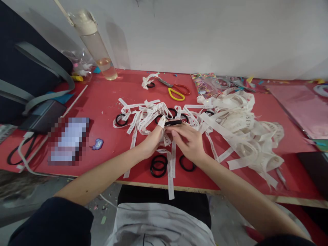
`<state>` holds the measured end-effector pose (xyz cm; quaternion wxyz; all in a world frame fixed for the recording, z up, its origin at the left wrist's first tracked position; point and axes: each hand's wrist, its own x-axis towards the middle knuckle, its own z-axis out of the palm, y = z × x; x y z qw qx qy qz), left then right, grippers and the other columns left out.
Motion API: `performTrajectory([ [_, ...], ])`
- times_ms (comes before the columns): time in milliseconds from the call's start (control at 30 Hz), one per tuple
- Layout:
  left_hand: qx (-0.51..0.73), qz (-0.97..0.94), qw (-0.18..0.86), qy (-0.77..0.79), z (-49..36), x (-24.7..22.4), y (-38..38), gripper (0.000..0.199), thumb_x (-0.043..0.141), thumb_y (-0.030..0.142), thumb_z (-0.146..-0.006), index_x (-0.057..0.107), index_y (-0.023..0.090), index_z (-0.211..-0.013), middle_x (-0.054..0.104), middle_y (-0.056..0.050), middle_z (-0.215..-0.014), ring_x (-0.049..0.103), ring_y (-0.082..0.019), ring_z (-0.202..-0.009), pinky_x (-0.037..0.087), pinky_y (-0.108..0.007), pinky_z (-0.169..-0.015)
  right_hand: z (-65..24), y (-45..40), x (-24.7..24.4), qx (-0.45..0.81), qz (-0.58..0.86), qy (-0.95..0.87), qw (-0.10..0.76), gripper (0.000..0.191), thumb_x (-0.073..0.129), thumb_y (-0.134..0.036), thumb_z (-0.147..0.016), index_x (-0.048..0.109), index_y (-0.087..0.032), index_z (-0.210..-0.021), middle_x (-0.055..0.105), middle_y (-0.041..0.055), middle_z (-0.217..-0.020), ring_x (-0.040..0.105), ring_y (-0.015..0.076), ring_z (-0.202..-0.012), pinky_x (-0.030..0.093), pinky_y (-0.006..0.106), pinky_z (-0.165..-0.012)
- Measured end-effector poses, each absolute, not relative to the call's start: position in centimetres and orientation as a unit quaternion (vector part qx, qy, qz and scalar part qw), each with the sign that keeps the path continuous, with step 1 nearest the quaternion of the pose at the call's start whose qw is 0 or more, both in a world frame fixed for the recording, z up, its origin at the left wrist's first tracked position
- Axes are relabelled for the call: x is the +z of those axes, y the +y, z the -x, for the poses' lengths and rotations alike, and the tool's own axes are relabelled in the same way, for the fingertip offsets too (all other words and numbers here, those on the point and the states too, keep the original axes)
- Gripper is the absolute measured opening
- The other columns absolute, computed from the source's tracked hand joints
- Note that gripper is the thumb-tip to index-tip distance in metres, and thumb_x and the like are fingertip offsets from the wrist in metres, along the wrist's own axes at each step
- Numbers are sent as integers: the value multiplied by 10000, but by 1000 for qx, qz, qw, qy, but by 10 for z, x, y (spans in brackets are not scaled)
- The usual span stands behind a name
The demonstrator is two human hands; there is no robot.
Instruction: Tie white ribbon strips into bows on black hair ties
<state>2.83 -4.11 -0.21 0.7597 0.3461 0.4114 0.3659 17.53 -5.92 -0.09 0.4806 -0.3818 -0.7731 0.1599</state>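
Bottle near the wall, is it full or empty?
Neither: the bottle is partly full. Yellowish liquid shows only near its bottom.

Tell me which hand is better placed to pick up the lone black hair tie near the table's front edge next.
Probably the right hand: the lone hair tie lies close to its wrist, while the left hand is farther off. Both hands look busy with a second hair tie, though.

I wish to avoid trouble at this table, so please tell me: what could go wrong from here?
The black ring between the left hand and right hand might slip.
The white ribbon strip hanging over the front edge of the red table might get caught and pulled.
The overlapping black rings near that edge could be knocked off.
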Motion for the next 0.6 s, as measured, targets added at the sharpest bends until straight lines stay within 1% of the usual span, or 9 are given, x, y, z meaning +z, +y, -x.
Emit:
performTrajectory([
  [100, 353, -362, 755, 418, -28, -2, -42, 440, 487, 606, -875, 596, 180, -847, 523, 9, -653, 496, -119, -635, 380, -169, -496, -176, -57, -5, 139, 402, -768, 478, 208, 566, -165, -929, 718, -265, -1031, 757, 8, -854, 678, 162, -743, 557, 318, -710],
  [233, 340, -375, 761, 405, -27, -1, -43, 492, 497, 652, -849, 578, 171, -794, 475, 22, -626, 418, -94, -562, 348, -165, -471, -176, -55, -11, 91, 407, -781, 466, 170, 606, -178, -912, 719, -259, -1011, 760, 8, -828, 676, 167, -723, 552, 303, -683],
  [333, 336, -389, 758, 400, -27, -1, -43, 511, 501, 671, -833, 580, 168, -802, 461, 23, -628, 393, -89, -545, 328, -170, -468, -177, -55, -13, 32, 404, -795, 451, 171, 613, -179, -913, 721, -256, -1022, 766, 10, -824, 667, 167, -691, 538, 293, -658],
  [467, 328, -409, 757, 390, -26, -5, -42, 495, 502, 665, -837, 586, 177, -830, 464, 22, -641, 399, -94, -556, 332, -178, -487, -181, -54, -12, -37, 405, -818, 406, 153, 596, -200, -926, 714, -257, -1005, 765, 5, -819, 679, 172, -708, 519, 291, -659],
  [600, 321, -431, 743, 400, -24, -14, -41, 469, 490, 632, -861, 547, 179, -751, 484, 15, -643, 426, -102, -583, 366, -182, -513, -182, -51, -7, -70, 394, -832, 383, 115, 583, -171, -911, 682, -229, -916, 737, 17, -787, 674, 175, -733, 499, 283, -627],
])
